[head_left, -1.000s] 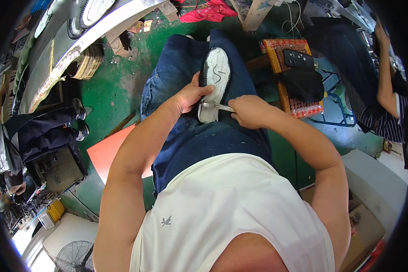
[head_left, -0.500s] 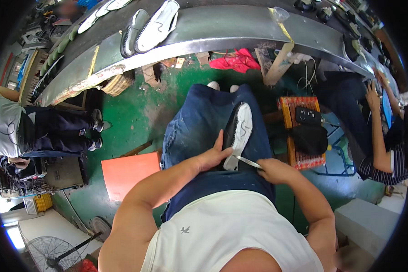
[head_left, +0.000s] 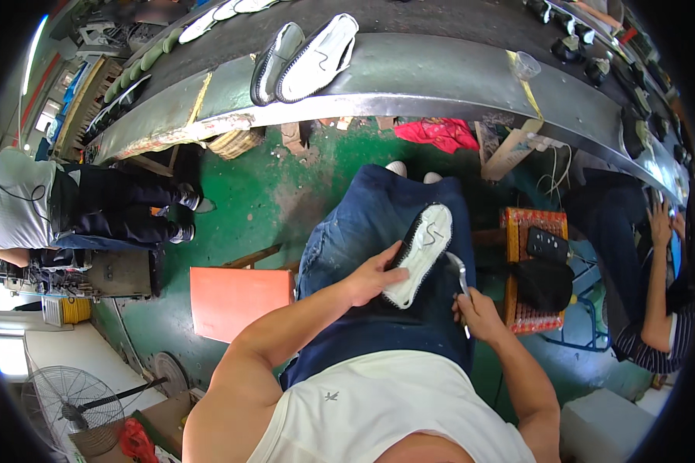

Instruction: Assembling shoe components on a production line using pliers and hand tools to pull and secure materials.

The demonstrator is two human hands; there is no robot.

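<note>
My left hand (head_left: 377,278) grips the near end of a shoe (head_left: 427,251) above my lap. The white underside of the shoe faces up, bordered by a black edge, with a dark squiggly line on it. My left thumb lies on the white face; the other fingers are partly hidden beneath. To the right of the shoe, my right hand (head_left: 477,315) is closed round a slim metal tool (head_left: 462,274). Its curved end points away from me, beside the shoe and apart from it; its exact kind I cannot make out.
A metal-edged bench (head_left: 432,65) runs across the front, bearing a pair of similar shoes (head_left: 316,62) and a clear cup (head_left: 527,66). An orange-red box (head_left: 239,302) is at my left, a beaded seat (head_left: 538,320) with a black pouch (head_left: 544,284) at my right. Co-workers are on both sides.
The tool has come away from the near end of the shoe and now points forward at its right. The shoe has turned, showing its white face more fully. The whole view has shifted.
</note>
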